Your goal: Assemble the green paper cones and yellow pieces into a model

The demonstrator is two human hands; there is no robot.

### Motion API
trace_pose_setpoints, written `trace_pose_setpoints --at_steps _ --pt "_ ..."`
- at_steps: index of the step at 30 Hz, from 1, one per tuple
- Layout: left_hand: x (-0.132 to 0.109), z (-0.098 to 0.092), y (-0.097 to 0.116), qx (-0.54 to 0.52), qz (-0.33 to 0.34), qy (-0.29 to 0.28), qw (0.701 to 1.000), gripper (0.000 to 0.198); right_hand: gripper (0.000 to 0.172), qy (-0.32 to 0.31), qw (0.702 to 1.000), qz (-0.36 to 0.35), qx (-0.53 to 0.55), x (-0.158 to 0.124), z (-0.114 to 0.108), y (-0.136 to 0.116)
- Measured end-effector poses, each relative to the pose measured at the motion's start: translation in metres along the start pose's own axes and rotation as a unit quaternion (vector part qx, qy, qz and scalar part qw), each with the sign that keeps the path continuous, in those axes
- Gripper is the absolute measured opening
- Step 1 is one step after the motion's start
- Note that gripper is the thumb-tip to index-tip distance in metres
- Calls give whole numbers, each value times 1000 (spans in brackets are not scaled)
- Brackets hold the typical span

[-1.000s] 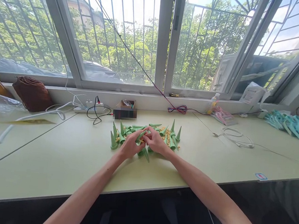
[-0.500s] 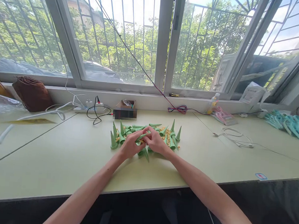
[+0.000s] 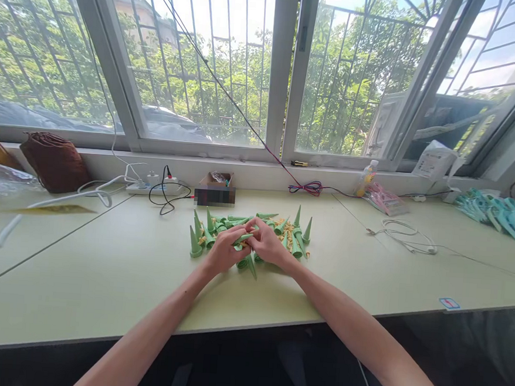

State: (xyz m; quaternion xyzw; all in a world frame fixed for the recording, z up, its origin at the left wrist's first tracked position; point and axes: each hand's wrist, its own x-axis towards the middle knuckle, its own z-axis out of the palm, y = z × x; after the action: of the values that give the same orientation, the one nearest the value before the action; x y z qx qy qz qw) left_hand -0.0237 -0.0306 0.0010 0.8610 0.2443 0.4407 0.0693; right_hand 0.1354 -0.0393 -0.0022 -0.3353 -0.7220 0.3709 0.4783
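From afar I see the left hand [image 3: 224, 252] grasping a green cone [image 3: 244, 238] at frame centre, the right hand [image 3: 268, 245] close against it, grip unclear, seemingly mid two-handed fingerwork that calls for steadiness.

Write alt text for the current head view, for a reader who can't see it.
A person's left hand holds a green cone and the right hand meets it, amid more cones, some upright, and small yellowish pieces on a pale table. Behind are a power strip, a bundled cable, and barred windows with trees outside.
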Motion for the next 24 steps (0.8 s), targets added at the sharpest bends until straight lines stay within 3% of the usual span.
trace_pose_setpoints --at_steps 24 --pt "-1 2 -1 48 1 25 999 7 13 15 999 -7 -29 -1 2 -1"
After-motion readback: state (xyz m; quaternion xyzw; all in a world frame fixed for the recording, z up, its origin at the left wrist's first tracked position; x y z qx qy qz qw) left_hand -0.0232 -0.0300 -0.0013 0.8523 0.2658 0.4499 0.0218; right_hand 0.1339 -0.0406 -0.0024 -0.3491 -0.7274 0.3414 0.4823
